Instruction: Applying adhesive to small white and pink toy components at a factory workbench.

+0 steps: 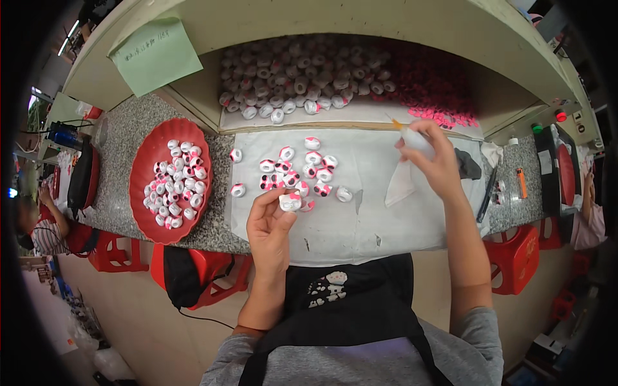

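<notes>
My left hand (271,222) pinches a small white and pink bead-like piece (290,202) between thumb and fingertips, just above the near part of a white cloth (367,219). Off to the right, my right hand (432,157) is raised and grips a small white squeeze bottle (412,138) with an orange tip pointing up and left. Between the hands, several white, pink and black pieces (302,170) lie loose on the cloth.
A red round tray (145,193) with several white and pink pieces sits at left on the speckled counter (122,135). A shelf behind holds heaps of pieces (302,80) and small pink parts (438,96). Red stools (515,257) stand below. An orange lighter (521,183) lies at right.
</notes>
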{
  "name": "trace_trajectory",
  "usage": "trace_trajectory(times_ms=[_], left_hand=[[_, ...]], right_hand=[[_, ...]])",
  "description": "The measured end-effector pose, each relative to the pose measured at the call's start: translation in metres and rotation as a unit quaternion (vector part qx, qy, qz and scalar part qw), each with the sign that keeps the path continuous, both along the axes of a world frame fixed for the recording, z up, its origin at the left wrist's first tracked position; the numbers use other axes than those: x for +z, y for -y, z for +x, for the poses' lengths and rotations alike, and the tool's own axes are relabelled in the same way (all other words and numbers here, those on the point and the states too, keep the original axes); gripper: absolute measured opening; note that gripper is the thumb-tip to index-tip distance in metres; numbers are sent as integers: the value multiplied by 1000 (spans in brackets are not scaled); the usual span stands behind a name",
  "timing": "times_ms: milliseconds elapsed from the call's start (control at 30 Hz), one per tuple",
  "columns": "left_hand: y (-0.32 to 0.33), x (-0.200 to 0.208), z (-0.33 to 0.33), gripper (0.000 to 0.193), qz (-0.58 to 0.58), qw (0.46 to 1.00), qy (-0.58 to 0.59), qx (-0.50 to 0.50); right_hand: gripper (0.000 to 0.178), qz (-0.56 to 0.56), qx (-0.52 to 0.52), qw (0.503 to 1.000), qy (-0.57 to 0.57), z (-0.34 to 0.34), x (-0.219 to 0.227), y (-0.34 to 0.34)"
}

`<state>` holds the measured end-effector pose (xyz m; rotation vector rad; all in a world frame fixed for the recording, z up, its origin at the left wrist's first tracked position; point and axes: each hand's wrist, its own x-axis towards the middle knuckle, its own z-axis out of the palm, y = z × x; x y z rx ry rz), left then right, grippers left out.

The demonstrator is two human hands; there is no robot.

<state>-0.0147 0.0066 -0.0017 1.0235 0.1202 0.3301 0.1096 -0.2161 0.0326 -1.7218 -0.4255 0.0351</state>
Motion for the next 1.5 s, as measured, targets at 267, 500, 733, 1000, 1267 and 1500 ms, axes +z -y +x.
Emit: trace_trajectory(times_ms=[267,500,733,1000,1267,1500], left_hand=[[-1,0,-9,35,-4,1000,-6,-20],[-2,2,-7,34,-5,999,-9,-34],[9,-2,6,34,-14,998,-4,-61],[15,2,2,31,168,983,38,-59],[18,9,0,28,362,928,79,-25],[19,5,0,29,292,951,85,-57]], right_hand=[[27,-415,-133,878,197,88,-42,-25],[22,-434,-143,867,196,67,-27,-30],[6,-31,8,995,-92,-34,10,-45],[9,194,66,951,-231,-78,-2,-63],[8,213,70,944,-242,-83,-5,-62],[9,227,54,942,-242,-84,-12,-63]])
